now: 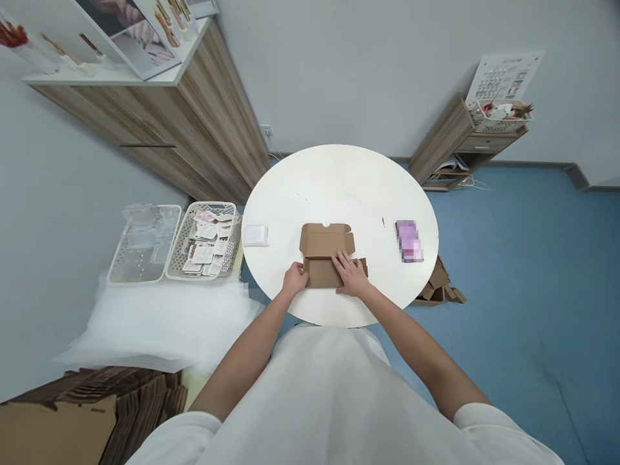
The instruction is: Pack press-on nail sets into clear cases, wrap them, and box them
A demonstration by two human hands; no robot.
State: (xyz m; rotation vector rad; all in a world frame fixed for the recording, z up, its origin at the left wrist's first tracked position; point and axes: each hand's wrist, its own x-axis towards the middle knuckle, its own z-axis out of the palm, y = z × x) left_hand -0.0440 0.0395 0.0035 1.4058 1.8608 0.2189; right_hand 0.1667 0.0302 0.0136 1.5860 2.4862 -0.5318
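A brown cardboard box (325,244), partly folded up, lies in front of me on the white round table (339,184). Its lid flap is spread open away from me, and a side flap sticks out at the right. My left hand (295,279) grips the box's left side, thumb and fingers closed at the edge. With fingers stretched out, my right hand (352,274) rests flat over the right part of the box, covering some of it.
On the table lie a small white stack (256,236) at left and a blurred purple item (409,241) at right. Left of the table are a basket of cards (206,242), a clear-plastic-filled basket (145,245), white sheets (165,323) and flat cardboard (58,429). Cardboard pieces (438,278) sit below right.
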